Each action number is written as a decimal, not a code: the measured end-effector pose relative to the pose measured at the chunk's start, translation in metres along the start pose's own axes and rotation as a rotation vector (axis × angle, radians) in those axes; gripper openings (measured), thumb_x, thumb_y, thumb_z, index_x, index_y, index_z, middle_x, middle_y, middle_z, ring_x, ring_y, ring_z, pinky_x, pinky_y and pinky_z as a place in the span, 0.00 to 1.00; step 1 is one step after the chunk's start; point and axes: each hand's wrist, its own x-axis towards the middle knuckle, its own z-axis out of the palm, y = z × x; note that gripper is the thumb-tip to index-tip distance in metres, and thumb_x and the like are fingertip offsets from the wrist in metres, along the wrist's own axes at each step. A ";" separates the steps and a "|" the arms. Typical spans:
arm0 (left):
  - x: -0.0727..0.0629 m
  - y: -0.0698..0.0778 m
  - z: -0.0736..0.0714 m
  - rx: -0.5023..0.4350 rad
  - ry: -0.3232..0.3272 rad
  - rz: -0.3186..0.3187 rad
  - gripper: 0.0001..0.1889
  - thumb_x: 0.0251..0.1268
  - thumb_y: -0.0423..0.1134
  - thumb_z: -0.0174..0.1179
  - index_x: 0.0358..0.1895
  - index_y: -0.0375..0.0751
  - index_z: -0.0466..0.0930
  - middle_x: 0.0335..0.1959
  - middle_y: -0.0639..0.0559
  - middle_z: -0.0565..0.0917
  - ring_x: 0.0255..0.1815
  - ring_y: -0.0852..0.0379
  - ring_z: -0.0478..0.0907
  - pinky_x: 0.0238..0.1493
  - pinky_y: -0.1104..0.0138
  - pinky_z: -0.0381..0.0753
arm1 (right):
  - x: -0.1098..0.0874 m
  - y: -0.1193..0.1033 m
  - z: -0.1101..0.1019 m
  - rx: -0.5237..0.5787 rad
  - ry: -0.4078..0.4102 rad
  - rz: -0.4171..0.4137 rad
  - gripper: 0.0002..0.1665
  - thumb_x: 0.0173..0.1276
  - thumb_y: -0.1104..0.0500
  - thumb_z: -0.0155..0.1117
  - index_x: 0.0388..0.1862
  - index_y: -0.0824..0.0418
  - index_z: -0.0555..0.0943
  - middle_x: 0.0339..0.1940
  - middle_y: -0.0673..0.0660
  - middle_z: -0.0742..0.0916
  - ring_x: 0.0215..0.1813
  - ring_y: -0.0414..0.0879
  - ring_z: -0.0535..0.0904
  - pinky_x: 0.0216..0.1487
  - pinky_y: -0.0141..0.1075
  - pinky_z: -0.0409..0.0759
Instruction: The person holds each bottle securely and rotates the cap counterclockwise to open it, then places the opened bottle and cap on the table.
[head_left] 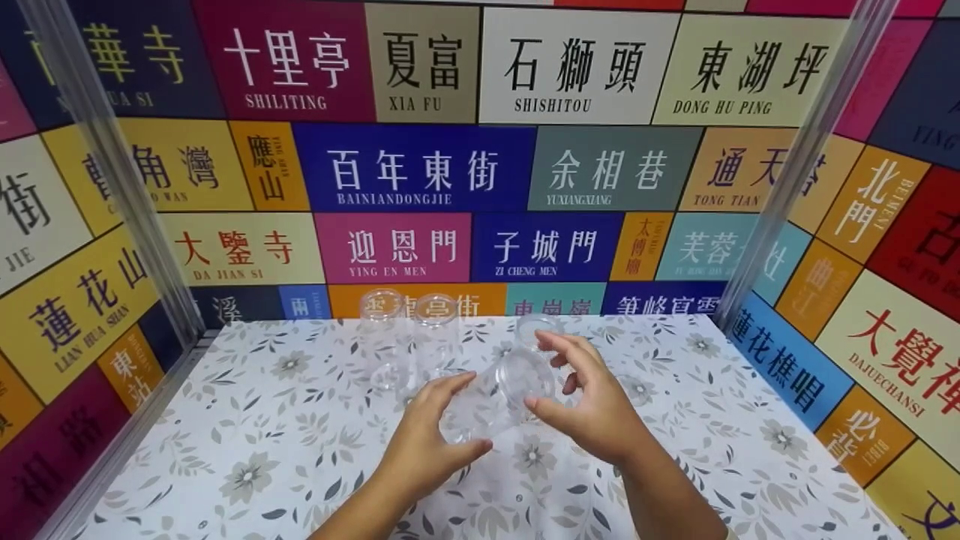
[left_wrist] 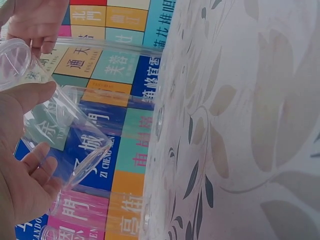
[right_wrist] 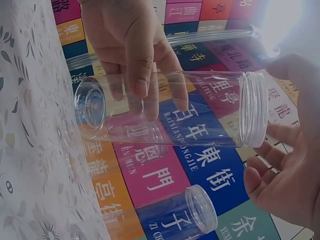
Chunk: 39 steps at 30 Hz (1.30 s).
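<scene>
A clear plastic jar (head_left: 486, 409) is tilted over the table, its round lidded end (right_wrist: 254, 110) towards the right. My left hand (head_left: 424, 429) grips the jar's body, the thumb on the near side and the fingers round the far side, as the left wrist view shows. Around the lidded end stands my right hand (head_left: 596, 409), thumb and fingers spread apart. In the right wrist view its fingertips are right by the lid's rim, with a gap to the palm. The jar's base (right_wrist: 91, 107) is close to the tabletop in that view.
Two similar clear jars (head_left: 379, 337) (head_left: 436, 341) stand upright at the back left of the table. Another clear jar (head_left: 534, 327) stands behind my right hand, partly hidden. The flower-patterned tabletop (head_left: 247, 480) meets walls of coloured sign panels (head_left: 420, 176) at the back and sides.
</scene>
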 end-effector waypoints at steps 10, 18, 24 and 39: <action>0.000 0.000 0.000 -0.002 -0.008 -0.004 0.45 0.54 0.50 0.83 0.76 0.70 0.71 0.76 0.54 0.75 0.78 0.46 0.72 0.78 0.41 0.74 | 0.003 -0.002 0.002 -0.092 -0.021 0.171 0.40 0.60 0.40 0.82 0.69 0.47 0.81 0.54 0.54 0.79 0.48 0.47 0.73 0.50 0.38 0.77; -0.001 -0.001 0.001 0.010 -0.011 0.001 0.45 0.54 0.51 0.83 0.77 0.67 0.72 0.76 0.54 0.75 0.78 0.45 0.72 0.78 0.39 0.73 | 0.003 -0.002 0.004 -0.081 -0.027 0.191 0.45 0.54 0.39 0.87 0.70 0.45 0.80 0.56 0.52 0.79 0.47 0.47 0.72 0.46 0.36 0.78; -0.001 0.000 0.001 0.015 -0.009 0.012 0.45 0.53 0.50 0.83 0.77 0.67 0.72 0.76 0.53 0.76 0.78 0.44 0.72 0.78 0.39 0.73 | 0.001 -0.001 0.003 -0.041 -0.042 0.110 0.45 0.55 0.49 0.87 0.72 0.48 0.80 0.62 0.50 0.79 0.47 0.48 0.72 0.45 0.33 0.77; -0.002 -0.001 0.001 0.009 -0.010 0.024 0.45 0.53 0.50 0.83 0.76 0.69 0.72 0.75 0.54 0.76 0.78 0.44 0.72 0.78 0.39 0.73 | -0.001 0.001 0.003 -0.021 -0.045 -0.045 0.49 0.53 0.66 0.80 0.76 0.48 0.78 0.72 0.45 0.79 0.58 0.46 0.72 0.48 0.33 0.77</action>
